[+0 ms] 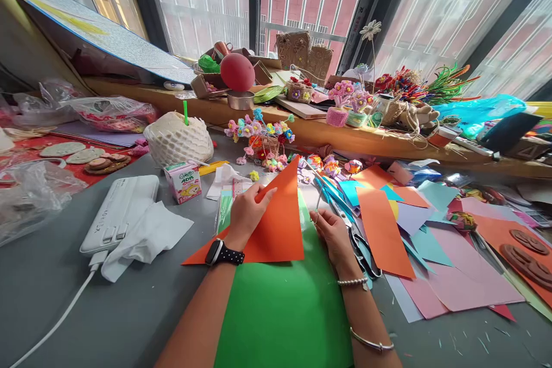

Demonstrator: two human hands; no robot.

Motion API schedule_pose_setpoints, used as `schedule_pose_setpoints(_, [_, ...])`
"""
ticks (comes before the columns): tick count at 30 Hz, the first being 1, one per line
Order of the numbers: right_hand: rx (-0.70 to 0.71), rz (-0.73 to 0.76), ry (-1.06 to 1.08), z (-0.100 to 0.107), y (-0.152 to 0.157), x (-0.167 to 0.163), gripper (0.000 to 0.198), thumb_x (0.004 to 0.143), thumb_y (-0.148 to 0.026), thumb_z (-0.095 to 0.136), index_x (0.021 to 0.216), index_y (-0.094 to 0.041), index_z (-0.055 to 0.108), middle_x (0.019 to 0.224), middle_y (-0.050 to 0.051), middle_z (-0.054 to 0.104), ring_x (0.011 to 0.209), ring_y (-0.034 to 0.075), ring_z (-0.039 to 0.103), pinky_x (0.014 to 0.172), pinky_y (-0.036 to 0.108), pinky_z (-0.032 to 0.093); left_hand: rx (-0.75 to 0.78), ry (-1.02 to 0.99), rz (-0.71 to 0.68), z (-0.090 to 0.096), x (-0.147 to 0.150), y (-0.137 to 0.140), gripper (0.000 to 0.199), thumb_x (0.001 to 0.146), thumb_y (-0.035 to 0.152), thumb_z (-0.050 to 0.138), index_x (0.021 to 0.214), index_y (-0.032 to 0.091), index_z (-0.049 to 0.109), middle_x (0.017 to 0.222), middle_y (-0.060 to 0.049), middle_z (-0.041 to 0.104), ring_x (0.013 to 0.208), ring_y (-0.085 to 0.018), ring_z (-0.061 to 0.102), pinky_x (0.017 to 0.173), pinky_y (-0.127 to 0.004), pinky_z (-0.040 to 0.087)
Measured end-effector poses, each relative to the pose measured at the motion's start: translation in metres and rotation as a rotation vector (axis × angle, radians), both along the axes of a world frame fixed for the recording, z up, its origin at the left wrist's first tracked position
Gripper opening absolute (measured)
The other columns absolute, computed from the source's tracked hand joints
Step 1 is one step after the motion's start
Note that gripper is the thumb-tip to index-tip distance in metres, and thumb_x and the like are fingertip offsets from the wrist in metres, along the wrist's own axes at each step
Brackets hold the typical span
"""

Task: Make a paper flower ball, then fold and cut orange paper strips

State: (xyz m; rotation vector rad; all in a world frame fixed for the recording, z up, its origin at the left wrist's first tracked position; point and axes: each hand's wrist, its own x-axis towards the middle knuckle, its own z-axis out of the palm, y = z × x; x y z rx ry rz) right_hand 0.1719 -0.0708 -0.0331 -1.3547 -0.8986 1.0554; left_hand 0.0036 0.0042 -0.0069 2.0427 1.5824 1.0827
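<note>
My left hand [250, 215], with a black watch on its wrist, grips a sheet of orange paper [280, 236] between thumb and fingers. The paper looks like a triangle, with its point raised away from me. Under it lies a green sheet [284, 316] on the grey table. To the right of the paper's edge, my right hand [332, 233] is closed in a pinch on a thin, pale stick-like thing [318, 202], whose kind I cannot make out. Scissors [364, 250] with black handles lie just beside my right hand, partly hidden by it.
An orange paper strip [383, 236] and several coloured sheets [461, 270] lie to the right. On the left are a white power bank [123, 210], a tissue [149, 238], a small drink carton [183, 182] and a coconut [179, 138] with a green straw. Crafted flowers [263, 138] stand behind.
</note>
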Motion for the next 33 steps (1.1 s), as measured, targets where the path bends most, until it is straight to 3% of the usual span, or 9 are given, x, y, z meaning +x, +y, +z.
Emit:
schedule_pose_setpoints(6, [0.047,0.069,-0.142,-0.001,0.0,0.002,0.034,0.066,-0.049,0.058,0.062,-0.015,0.056,0.048,-0.006,0.032,0.043,0.006,0.022,0.043,0.024,0.012,0.013,-0.087,-0.061,0.003,0.002,-0.004,0.03,0.075,0.044,0.045,0.06,0.018,0.048,0.049,0.006,0.036,0.044,-0.008,0.032,0.048,-0.02,0.027])
schedule_pose_setpoints(10, [0.059,0.155,-0.208,-0.002,-0.003,0.002,0.042,0.072,-0.054,0.049,0.055,-0.016,0.05,0.047,-0.005,0.032,0.043,0.007,0.024,0.043,0.024,0.014,0.008,-0.16,-0.082,0.005,0.001,-0.007,0.031,0.075,0.044,0.045,0.058,0.018,0.047,0.049,0.005,0.035,0.045,-0.008,0.031,0.046,-0.02,0.027])
schedule_pose_setpoints(15, [0.125,0.317,-0.272,-0.002,-0.004,0.001,0.049,0.069,-0.063,0.044,0.053,-0.017,0.04,0.05,-0.005,0.03,0.047,0.008,0.025,0.045,0.023,0.017,-0.031,-0.219,-0.09,0.008,0.002,-0.01,0.032,0.075,0.043,0.043,0.056,0.017,0.044,0.05,0.005,0.032,0.047,-0.008,0.028,0.046,-0.019,0.026])
schedule_pose_setpoints(23, [0.155,0.383,-0.365,0.0,-0.002,0.002,0.054,0.068,-0.069,0.038,0.052,-0.018,0.034,0.053,-0.004,0.028,0.052,0.01,0.026,0.047,0.024,0.018,-0.107,-0.347,-0.169,0.005,0.002,-0.009,0.03,0.073,0.043,0.047,0.059,0.017,0.046,0.053,0.005,0.034,0.048,-0.007,0.028,0.043,-0.018,0.025])
schedule_pose_setpoints(33, [0.201,0.416,-0.338,0.0,-0.004,-0.002,0.05,0.07,-0.065,0.04,0.053,-0.018,0.033,0.054,-0.004,0.029,0.052,0.01,0.027,0.048,0.024,0.02,-0.152,-0.404,-0.246,0.004,0.003,-0.013,0.03,0.074,0.041,0.048,0.058,0.016,0.043,0.054,0.005,0.032,0.048,-0.006,0.027,0.043,-0.018,0.023])
